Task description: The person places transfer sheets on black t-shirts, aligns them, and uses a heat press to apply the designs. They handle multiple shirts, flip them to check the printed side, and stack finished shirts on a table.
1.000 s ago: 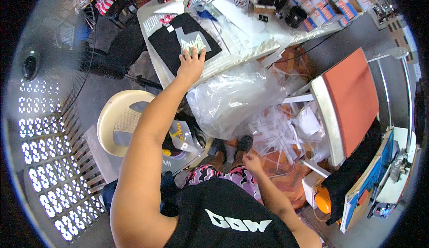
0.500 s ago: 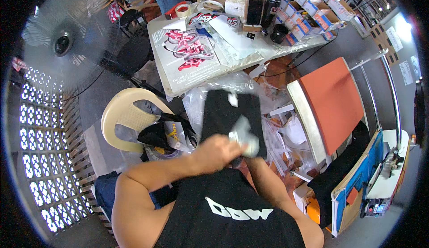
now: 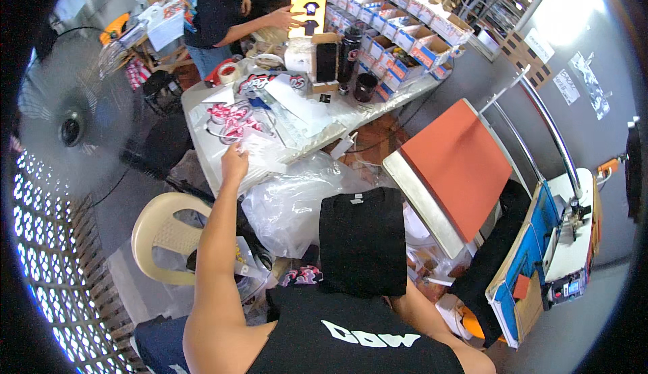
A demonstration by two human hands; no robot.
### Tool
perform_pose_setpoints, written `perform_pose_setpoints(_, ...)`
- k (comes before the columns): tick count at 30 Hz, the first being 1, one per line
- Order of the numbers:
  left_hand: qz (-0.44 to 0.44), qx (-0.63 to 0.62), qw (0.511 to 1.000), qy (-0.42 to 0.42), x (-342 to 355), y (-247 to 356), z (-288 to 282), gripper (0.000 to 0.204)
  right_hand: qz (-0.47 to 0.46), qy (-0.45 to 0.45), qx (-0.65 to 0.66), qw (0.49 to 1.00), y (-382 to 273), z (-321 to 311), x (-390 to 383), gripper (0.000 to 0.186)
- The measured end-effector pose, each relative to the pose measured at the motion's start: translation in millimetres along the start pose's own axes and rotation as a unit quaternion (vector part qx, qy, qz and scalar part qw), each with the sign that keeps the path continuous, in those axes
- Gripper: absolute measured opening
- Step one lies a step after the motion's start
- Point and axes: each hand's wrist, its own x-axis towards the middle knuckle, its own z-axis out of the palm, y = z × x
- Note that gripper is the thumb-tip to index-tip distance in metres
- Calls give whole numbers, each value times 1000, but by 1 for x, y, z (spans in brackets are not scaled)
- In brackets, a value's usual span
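The left hand (image 3: pixel 234 160) reaches far over the tabletop (image 3: pixel 202 138), fingers loosely curled, touching a clear printed sheet (image 3: pixel 260 155); the right hand is hidden beneath a black shirt (image 3: pixel 362 239) nearer, right.

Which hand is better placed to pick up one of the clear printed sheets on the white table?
Left. The left hand is stretched out over the white table, already touching a clear printed sheet. The right hand is hidden behind the black T-shirt hanging in front of the person's chest, and seems occupied with it.
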Motion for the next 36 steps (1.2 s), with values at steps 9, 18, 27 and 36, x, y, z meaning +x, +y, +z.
perform_pose_setpoints(9, -41, -559, 633, -533, -147, 118, 76, 57, -185, 102, -194, 958, -94, 77, 2, 38)
perform_pose_setpoints(18, -273, -550, 501, -610, -189, 139, 46, 49, -683, -260, -273, 626, -143, 263, -224, 35)
perform_pose_setpoints(27, -203, -519, 512, -653, -272, 150, 41, 45, -583, -443, -381, 565, -147, 264, -281, 21)
perform_pose_setpoints(36, -215, -500, 522, -657, -294, 155, 18, 42, -577, -465, -394, 544, -144, 244, -291, 19)
